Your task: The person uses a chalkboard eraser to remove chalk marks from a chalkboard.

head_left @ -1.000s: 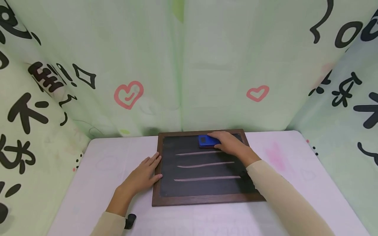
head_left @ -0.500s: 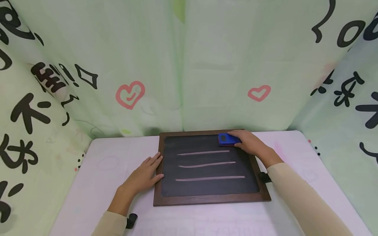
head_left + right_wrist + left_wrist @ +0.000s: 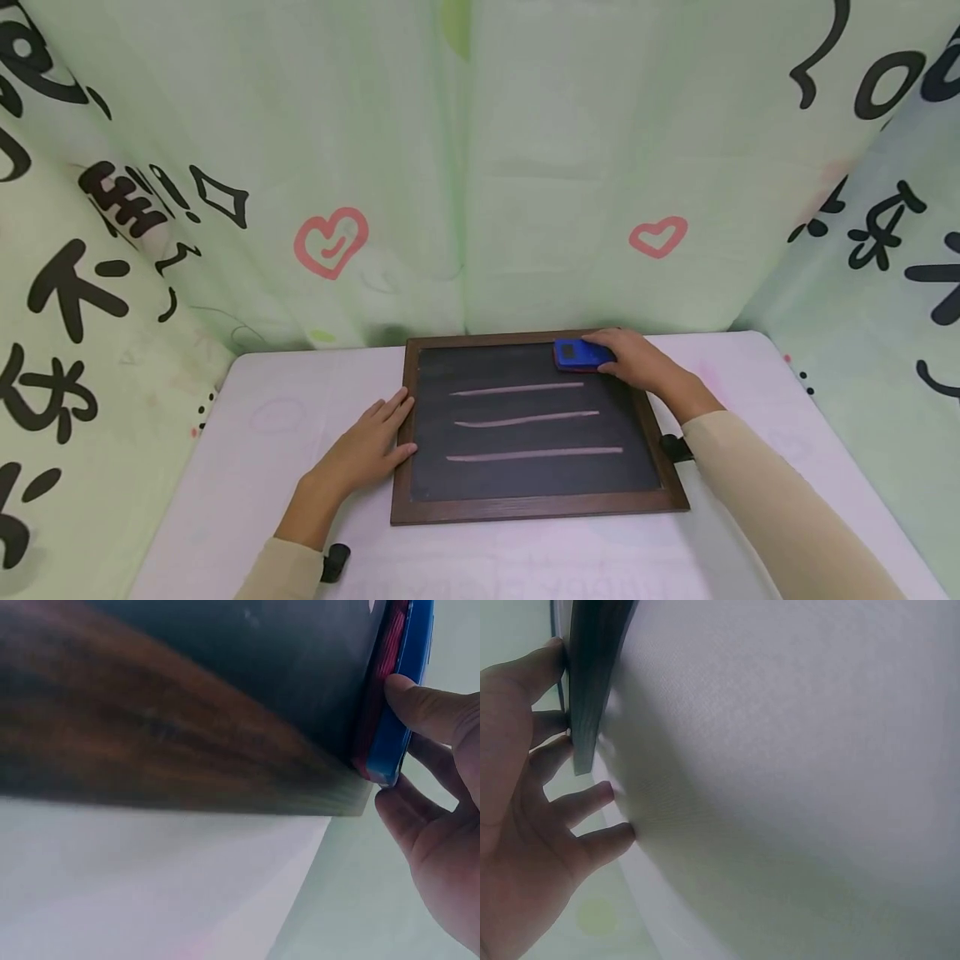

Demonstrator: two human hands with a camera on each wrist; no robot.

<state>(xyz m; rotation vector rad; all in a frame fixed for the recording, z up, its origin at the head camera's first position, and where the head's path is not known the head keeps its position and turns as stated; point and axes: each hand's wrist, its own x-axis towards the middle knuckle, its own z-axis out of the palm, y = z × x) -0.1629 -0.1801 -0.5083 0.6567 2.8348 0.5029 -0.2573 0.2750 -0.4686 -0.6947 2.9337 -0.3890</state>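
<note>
Eraser (image 3: 576,355) | right hand (image 3: 637,362) holds (chalkboard's (image 3: 525,492) far corner) | left hand (image 3: 367,446) steadies frame

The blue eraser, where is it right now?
In the head view the blue eraser sits at the far right corner of the chalkboard, above the top chalk line, with the right hand gripping it.

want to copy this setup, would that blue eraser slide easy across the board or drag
The blue eraser probably drags slightly: its red pad lies flat on the chalkboard. It looks light and rigid, since the right hand grips it by fingertips. Flat and low, it seems unlikely to tip.
</note>
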